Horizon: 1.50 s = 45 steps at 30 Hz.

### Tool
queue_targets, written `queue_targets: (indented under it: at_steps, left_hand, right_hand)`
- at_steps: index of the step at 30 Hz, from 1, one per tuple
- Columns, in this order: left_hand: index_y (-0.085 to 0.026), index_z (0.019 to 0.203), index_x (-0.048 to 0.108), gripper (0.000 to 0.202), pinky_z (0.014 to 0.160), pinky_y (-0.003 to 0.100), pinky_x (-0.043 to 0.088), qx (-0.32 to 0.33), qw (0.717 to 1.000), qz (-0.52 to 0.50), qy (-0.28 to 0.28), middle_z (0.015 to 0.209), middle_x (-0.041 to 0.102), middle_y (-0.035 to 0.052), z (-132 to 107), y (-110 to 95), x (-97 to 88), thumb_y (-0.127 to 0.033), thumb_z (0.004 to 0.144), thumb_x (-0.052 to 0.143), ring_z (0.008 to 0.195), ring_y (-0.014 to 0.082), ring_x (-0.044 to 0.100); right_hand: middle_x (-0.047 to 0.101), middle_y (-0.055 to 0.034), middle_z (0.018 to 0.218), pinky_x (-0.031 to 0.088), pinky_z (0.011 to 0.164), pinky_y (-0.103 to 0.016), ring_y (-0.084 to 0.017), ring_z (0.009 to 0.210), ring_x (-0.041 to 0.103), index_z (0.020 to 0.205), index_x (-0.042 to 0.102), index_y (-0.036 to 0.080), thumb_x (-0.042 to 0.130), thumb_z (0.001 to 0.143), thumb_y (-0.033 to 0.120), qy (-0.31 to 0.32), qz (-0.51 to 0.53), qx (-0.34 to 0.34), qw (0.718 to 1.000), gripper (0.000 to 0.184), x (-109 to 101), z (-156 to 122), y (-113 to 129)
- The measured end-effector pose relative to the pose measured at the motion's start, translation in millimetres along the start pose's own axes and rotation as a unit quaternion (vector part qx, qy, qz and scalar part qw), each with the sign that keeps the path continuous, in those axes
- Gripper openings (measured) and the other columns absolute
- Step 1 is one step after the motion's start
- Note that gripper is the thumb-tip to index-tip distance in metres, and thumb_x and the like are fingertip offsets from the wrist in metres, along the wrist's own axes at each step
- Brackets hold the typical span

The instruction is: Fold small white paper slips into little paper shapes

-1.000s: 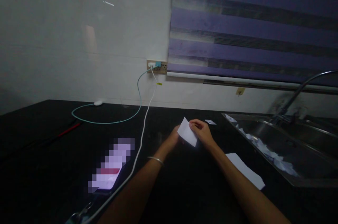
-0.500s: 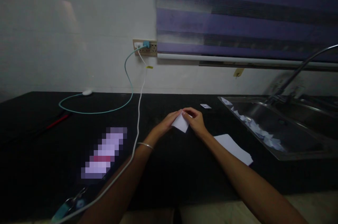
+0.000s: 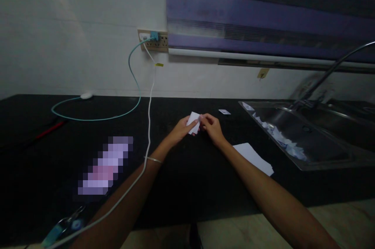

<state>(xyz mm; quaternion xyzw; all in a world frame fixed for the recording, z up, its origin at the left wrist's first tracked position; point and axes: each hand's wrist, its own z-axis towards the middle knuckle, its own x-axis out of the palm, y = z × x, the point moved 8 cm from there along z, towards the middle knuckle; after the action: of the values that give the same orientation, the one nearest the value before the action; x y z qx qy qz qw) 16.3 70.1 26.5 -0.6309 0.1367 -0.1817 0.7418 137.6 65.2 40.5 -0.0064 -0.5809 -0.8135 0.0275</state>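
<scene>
A small white piece of paper [image 3: 193, 121] is held just above the black counter [image 3: 187, 186], pinched between both hands. My left hand [image 3: 182, 130] grips its left side, with a thin bangle on that wrist. My right hand [image 3: 212, 128] pinches its right edge with fingers closed. A larger white sheet [image 3: 253, 158] lies flat on the counter just right of my right forearm. A tiny paper scrap [image 3: 224, 111] rests farther back.
A steel sink [image 3: 304, 135] at right holds several torn paper bits, with a curved tap above. A lit phone [image 3: 104, 167] lies at left, beside a white cable running to a wall socket [image 3: 152, 40]. A teal cable loops at back left. Keys sit near the front edge.
The paper has come down from chest height toward the counter and looks smaller, folded tighter between the hands. The view has shifted right and down.
</scene>
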Motion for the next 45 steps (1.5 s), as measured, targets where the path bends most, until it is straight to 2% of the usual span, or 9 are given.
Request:
queue_targets:
  at_steps: [4,8,13,19,24,38,45]
  left_hand:
    - [-0.011,0.107,0.058,0.049,0.052,0.023,0.048,-0.007,1.0,-0.017,0.008,0.075,0.066,0.0032,3.6,5.5,2.0,-0.054,0.085,0.063,0.06,0.0128,0.061]
    - [-0.01,0.106,0.057,0.052,0.049,0.022,0.046,-0.002,0.999,-0.042,0.025,0.078,0.066,0.0051,2.0,2.2,5.5,-0.058,0.086,0.059,0.058,0.0127,0.061]
    - [-0.01,0.099,0.057,0.049,0.05,0.022,0.048,0.037,0.999,0.024,0.019,0.078,0.065,0.005,-3.8,-10.7,6.4,-0.057,0.086,0.059,0.058,0.0118,0.06]
    - [-0.012,0.094,0.056,0.041,0.045,0.02,0.045,0.053,0.995,0.081,-0.021,0.073,0.063,0.0035,-3.1,-13.7,1.0,-0.053,0.09,0.056,0.054,0.0105,0.057]
    - [-0.012,0.093,0.057,0.039,0.043,0.019,0.044,0.062,0.994,0.088,-0.019,0.068,0.061,0.0019,-3.4,-15.8,1.8,-0.051,0.091,0.055,0.05,0.0095,0.054]
    - [-0.012,0.08,0.057,0.038,0.048,0.021,0.044,0.023,0.995,0.101,-0.016,0.056,0.058,-0.0001,-6.4,-17.5,5.5,-0.048,0.092,0.055,0.047,0.0104,0.055]
    - [-0.012,0.082,0.058,0.036,0.047,0.021,0.043,0.023,0.995,0.091,-0.016,0.057,0.059,-0.0006,-5.9,-16.1,4.9,-0.048,0.09,0.059,0.047,0.0101,0.054]
  right_hand:
    - [0.055,0.0027,0.055,0.038,0.051,-0.024,-0.011,0.05,0.048,0.067,0.059,0.019,0.068,0.08,0.052,0.041,-0.053,-0.035,0.997,0.037,8.5,-3.4,8.0]
    - [0.052,0.003,0.054,0.037,0.051,-0.025,-0.012,0.051,0.048,0.067,0.057,0.019,0.065,0.082,0.054,0.014,-0.073,-0.047,0.996,0.039,2.8,-1.6,7.8]
    - [0.049,0.0029,0.055,0.037,0.053,-0.025,-0.012,0.052,0.046,0.064,0.054,0.019,0.056,0.088,0.056,0.009,-0.087,-0.054,0.995,0.044,2.0,-2.0,10.8]
    - [0.055,0.0026,0.059,0.039,0.054,-0.025,-0.012,0.052,0.048,0.071,0.059,0.019,0.068,0.079,0.052,0.035,-0.06,-0.045,0.997,0.035,7.8,-3.5,10.6]
    - [0.055,0.0015,0.061,0.04,0.056,-0.026,-0.013,0.056,0.05,0.071,0.062,0.018,0.067,0.079,0.052,0.025,-0.072,-0.057,0.995,0.035,5.1,-1.7,8.9]
    - [0.053,0.0018,0.06,0.038,0.055,-0.025,-0.012,0.056,0.046,0.071,0.063,0.018,0.062,0.085,0.05,0.017,-0.093,-0.066,0.993,0.035,3.8,-3.2,11.7]
    - [0.052,0.0019,0.059,0.037,0.054,-0.025,-0.013,0.056,0.046,0.07,0.063,0.018,0.063,0.083,0.052,0.012,-0.095,-0.059,0.994,0.036,3.4,-2.8,13.2]
